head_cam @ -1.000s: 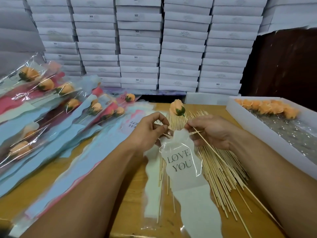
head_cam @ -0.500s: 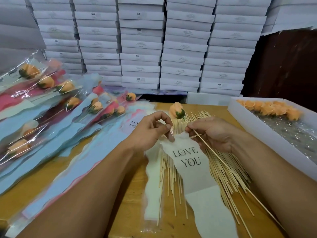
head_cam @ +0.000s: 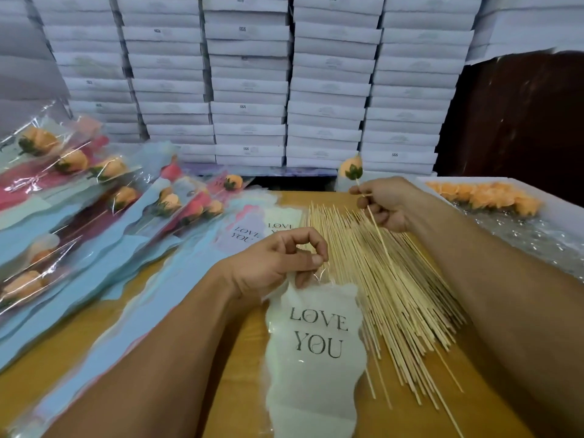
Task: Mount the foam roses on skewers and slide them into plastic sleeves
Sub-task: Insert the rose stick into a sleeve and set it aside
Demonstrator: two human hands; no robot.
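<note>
My right hand (head_cam: 384, 203) pinches a thin wooden skewer (head_cam: 377, 235) just below an orange foam rose (head_cam: 351, 167) mounted on its tip, held up above the table. The skewer's lower end slants down over the loose skewer pile (head_cam: 388, 279). My left hand (head_cam: 278, 260) pinches the top edge of a clear plastic sleeve (head_cam: 316, 343) printed "LOVE YOU", which lies on the wooden table (head_cam: 94, 324) in front of me. The rose is outside the sleeve, up and to the right of its mouth.
Several sleeved roses (head_cam: 94, 197) lie fanned across the table's left half. Empty printed sleeves (head_cam: 249, 229) sit behind my left hand. A white box (head_cam: 562, 216) of loose orange roses (head_cam: 486, 196) stands at the right. Stacked white boxes (head_cam: 252, 74) wall off the back.
My right hand has lifted the rose on its skewer up and to the right, away from the sleeve. My left hand has drawn the sleeve nearer to me.
</note>
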